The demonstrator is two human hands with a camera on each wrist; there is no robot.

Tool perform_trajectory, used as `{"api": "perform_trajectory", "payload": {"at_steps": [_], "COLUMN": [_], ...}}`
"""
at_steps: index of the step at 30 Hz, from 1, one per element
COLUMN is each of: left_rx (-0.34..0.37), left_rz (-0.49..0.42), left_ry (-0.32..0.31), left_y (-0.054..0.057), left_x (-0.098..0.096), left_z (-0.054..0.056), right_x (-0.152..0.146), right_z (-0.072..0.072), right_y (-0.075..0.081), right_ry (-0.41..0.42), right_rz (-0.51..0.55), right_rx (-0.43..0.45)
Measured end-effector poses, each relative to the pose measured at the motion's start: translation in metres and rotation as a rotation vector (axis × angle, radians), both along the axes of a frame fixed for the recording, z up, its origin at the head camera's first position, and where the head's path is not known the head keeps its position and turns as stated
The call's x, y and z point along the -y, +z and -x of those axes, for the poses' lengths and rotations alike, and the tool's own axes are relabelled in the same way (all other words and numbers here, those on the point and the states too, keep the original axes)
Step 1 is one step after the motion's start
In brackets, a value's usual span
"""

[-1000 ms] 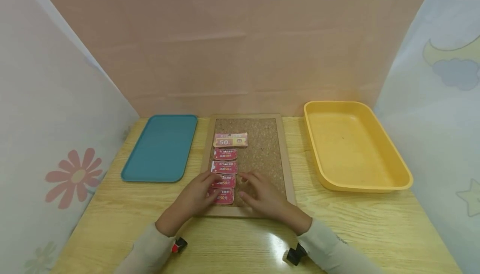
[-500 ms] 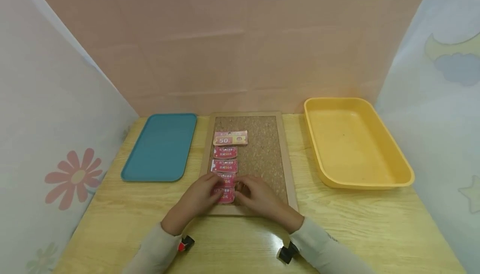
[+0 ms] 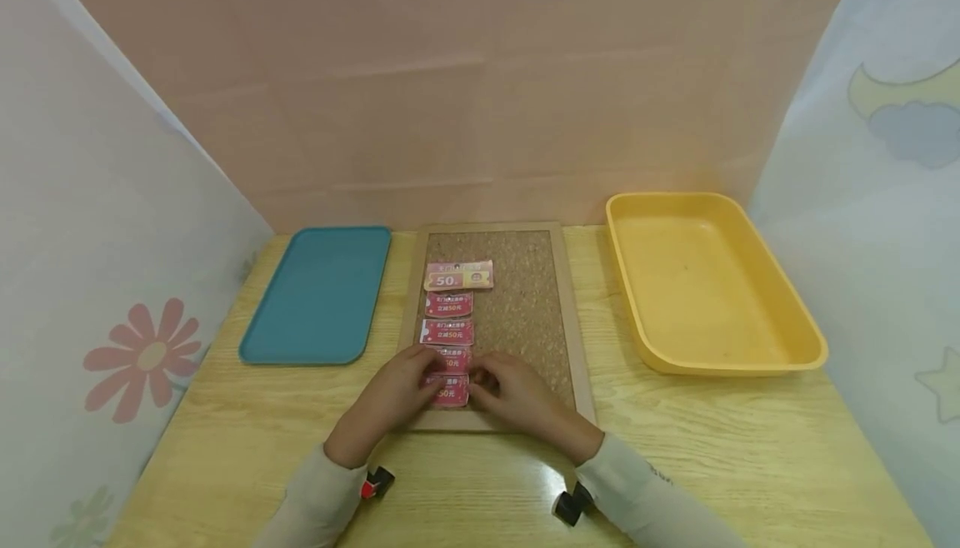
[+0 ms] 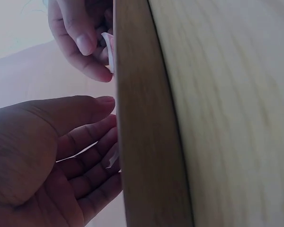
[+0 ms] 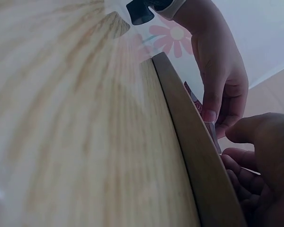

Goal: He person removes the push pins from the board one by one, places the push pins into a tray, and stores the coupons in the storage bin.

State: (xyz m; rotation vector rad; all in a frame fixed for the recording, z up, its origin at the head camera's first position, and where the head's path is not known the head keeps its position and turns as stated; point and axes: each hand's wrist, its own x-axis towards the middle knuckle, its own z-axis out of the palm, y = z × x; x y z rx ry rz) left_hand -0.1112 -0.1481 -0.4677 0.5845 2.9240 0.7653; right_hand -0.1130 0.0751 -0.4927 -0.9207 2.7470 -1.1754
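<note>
- Coupons lie in a column on the corkboard; left hand partly hides the lower two.
- Its grip: loosely parted.
- Right hand: fingers bent beside them; hold unclear.

Screened booth, peach backdrop, flowered wall, table
</note>
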Motion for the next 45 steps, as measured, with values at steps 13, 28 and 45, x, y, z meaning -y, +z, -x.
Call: {"api": "perform_trajectory", "payload": {"at_steps": [13,28,45], "left_rx": [0.029,-0.061,-0.109], "left_rz": [-0.044,0.028,0.177], "left_ry": [-0.045,-0.093,-0.113], "left_y": [0.0042,0.0053,0.0067], "left_x": [0.0029,0.0010,-0.0051], "left_z": [0.0016,0.0059,0.0003], "right_x": [-0.0020,-0.0018,0.0051], "right_z": [0.0012,0.0040,0.0074], "right_y": [0.0016,-0.0016,-0.0006], "right_ry": [-0.039,-0.056,-0.020], "right_rz": [0.024,0.012,-0.066], "right_rx": [0.009,-0.025,0.021]}}
